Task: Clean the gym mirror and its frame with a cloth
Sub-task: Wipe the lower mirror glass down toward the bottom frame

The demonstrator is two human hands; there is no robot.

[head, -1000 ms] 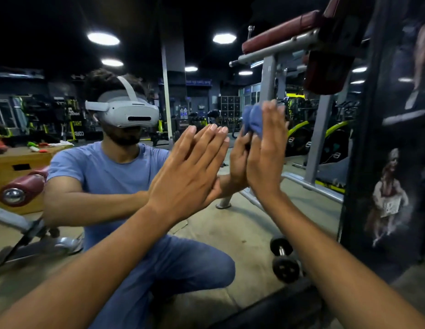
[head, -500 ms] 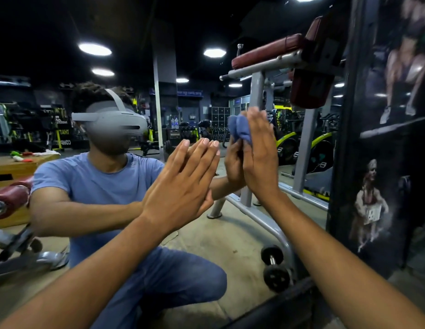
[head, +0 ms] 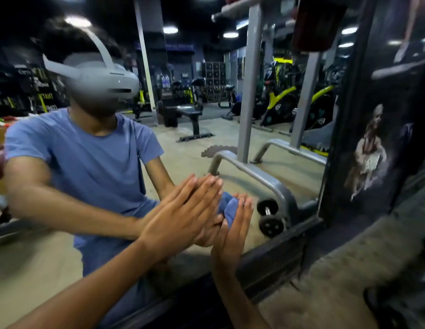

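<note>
Both hands against the low part of a gym mirror, a blue cloth under the right one.

Nearest, the left hand (head: 183, 217) lies flat on the mirror (head: 230, 129), fingers straight and together, holding nothing. Just beside it, the right hand (head: 232, 233) presses the bunched blue cloth (head: 230, 207) to the glass with straight fingers; the cloth shows above its palm, low on the mirror near the bottom right corner. Below the hands runs the dark bottom frame (head: 273, 252), meeting a dark upright frame (head: 334, 162) at the right. Beyond that upright is a dark poster (head: 372, 148) with a pale figure. In the glass, the person's reflection in a blue T-shirt (head: 88, 157) and a grey headset (head: 100, 79), a grey metal rack (head: 249, 91), a small dumbbell (head: 268, 217) and farther gym machines.
</note>
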